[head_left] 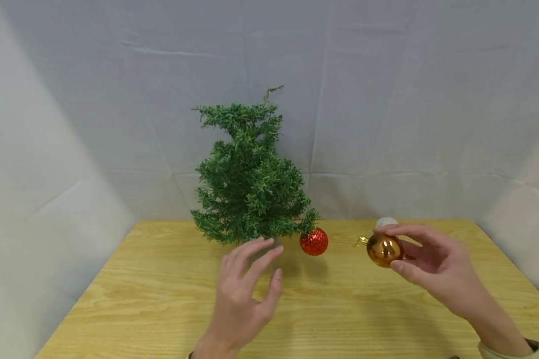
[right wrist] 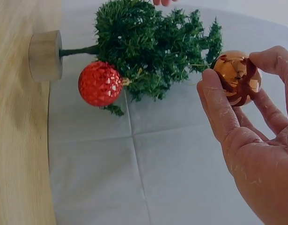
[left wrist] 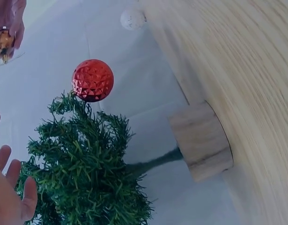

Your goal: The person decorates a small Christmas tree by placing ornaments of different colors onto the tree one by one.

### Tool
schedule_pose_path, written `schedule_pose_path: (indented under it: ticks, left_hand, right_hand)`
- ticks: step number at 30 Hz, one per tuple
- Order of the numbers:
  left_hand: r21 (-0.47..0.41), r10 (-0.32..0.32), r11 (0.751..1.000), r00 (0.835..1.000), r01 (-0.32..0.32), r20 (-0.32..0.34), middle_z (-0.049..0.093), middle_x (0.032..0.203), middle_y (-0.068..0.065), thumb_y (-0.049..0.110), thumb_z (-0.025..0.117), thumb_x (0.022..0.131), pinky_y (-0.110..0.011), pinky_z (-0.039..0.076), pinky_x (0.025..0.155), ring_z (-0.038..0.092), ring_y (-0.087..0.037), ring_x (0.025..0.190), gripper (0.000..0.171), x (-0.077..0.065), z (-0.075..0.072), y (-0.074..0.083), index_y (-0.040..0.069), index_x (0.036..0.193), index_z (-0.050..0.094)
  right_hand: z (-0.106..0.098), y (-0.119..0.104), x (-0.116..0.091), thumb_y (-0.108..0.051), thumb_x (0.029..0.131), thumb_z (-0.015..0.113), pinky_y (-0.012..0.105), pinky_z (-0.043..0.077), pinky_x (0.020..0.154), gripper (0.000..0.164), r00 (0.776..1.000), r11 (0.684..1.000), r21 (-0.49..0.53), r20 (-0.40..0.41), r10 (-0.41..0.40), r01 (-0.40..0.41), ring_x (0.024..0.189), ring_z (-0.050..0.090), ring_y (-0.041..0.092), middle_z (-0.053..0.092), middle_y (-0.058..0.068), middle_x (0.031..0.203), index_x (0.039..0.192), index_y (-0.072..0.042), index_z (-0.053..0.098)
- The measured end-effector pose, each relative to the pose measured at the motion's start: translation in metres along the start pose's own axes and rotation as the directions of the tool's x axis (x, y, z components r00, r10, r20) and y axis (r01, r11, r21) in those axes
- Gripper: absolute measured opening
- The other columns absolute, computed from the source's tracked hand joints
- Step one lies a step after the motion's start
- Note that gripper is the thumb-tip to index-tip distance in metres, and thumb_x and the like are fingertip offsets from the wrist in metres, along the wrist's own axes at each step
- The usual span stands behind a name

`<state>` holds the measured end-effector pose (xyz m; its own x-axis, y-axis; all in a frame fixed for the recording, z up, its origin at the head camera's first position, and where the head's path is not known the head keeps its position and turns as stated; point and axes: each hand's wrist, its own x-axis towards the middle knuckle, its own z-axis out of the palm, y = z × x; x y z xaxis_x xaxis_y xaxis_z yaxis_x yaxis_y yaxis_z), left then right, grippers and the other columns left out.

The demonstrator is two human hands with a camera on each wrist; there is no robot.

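My right hand pinches a shiny copper-gold bauble between thumb and fingers, above the right part of the table. The bauble's gold cap and thin hanging loop point left, toward the tree. A small green artificial Christmas tree stands on a round wooden base. From its lower right branch hangs a faceted red bauble. My left hand is in front of the tree with fingers spread and holds nothing. In the right wrist view the copper-gold bauble sits between thumb and fingertips.
A white bauble lies at the back right of the table, partly hidden behind my right hand. The wooden table ends at a pale cloth backdrop, which also hangs at both sides.
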<state>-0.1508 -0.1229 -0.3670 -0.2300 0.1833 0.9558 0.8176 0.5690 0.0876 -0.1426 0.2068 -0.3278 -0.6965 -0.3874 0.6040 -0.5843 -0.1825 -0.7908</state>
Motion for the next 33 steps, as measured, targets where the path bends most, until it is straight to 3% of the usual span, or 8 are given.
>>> schedule_pose_path:
  ticks: [7,14,23,33]
  left_hand:
    - [-0.043,-0.027,0.999,0.999,0.029,0.033,0.07,0.122,-0.013,0.009,0.069,0.084,-0.025,0.04,0.113,0.064,-0.028,0.111,0.033,0.001,0.005,0.004,0.006,0.117,0.071]
    - [-0.057,-0.03,0.998,0.998,0.032,0.049,0.07,0.123,-0.013,0.008,0.07,0.083,-0.028,0.044,0.109,0.065,-0.026,0.111,0.032,0.005,0.008,0.008,0.006,0.116,0.072]
    - [-0.105,0.018,0.994,0.997,-0.01,0.08,0.073,0.115,-0.009,0.009,0.073,0.084,-0.03,0.053,0.09,0.069,-0.02,0.103,0.03,0.019,0.016,0.014,0.008,0.114,0.072]
    - [-0.139,-0.079,0.985,0.987,0.099,0.142,0.073,0.115,-0.007,0.013,0.078,0.083,-0.03,0.056,0.089,0.069,-0.017,0.104,0.034,0.02,0.023,0.019,0.01,0.116,0.072]
  right_hand:
    - [0.013,-0.002,0.008,0.029,0.086,0.054,0.033,0.06,0.093,0.05,0.996,0.995,-0.052,0.001,0.089,-0.089,0.13,0.064,0.02,0.063,0.004,0.141,0.134,0.013,0.052]
    - [0.021,0.003,0.013,0.029,0.086,0.052,0.033,0.06,0.094,0.051,0.998,0.999,0.001,0.053,0.035,-0.035,0.128,0.065,0.022,0.062,0.009,0.141,0.135,0.012,0.053]
    - [0.032,0.003,0.022,0.029,0.088,0.051,0.036,0.059,0.095,0.051,0.994,0.998,0.069,0.102,-0.022,0.016,0.131,0.062,0.026,0.06,0.014,0.142,0.135,0.011,0.052]
    - [0.041,0.003,0.026,0.028,0.088,0.052,0.035,0.059,0.097,0.049,0.99,0.997,0.08,0.14,-0.032,0.021,0.129,0.063,0.025,0.06,0.015,0.141,0.134,0.012,0.052]
